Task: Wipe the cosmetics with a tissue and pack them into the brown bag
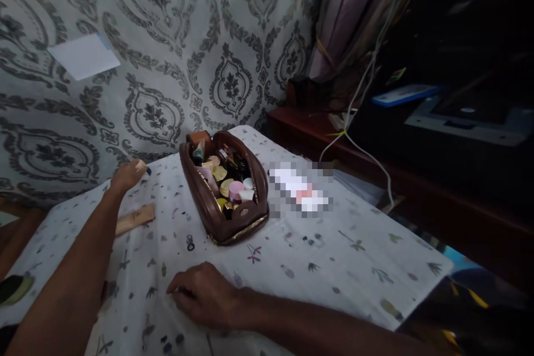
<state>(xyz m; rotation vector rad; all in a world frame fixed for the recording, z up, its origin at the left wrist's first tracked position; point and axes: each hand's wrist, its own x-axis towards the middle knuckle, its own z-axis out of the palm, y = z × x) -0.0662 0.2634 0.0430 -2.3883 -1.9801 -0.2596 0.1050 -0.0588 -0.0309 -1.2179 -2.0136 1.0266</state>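
An unzipped brown toiletry bag (225, 233) stands on the patterned white cloth, packed with small jars, tubes and bottles, among them a pink-lidded jar (236, 190). My left hand (127, 175) reaches to the far left edge of the table, its fingers closed around a small pale and dark item that is too blurred to name. Beneath that forearm lies a flat tan strip (136, 219), partly hidden by the arm. My right hand (204, 296) rests on the cloth in front of the bag, fingers loosely bent and apart, with nothing seen in it.
A pixelated white and pink item (298, 189) lies right of the bag. Patterned wallpaper (154, 105) backs the table (367, 283). White cables (371, 67) hang by a dark reddish-brown cabinet (300, 128) at right. A paper (85, 57) is on the wall.
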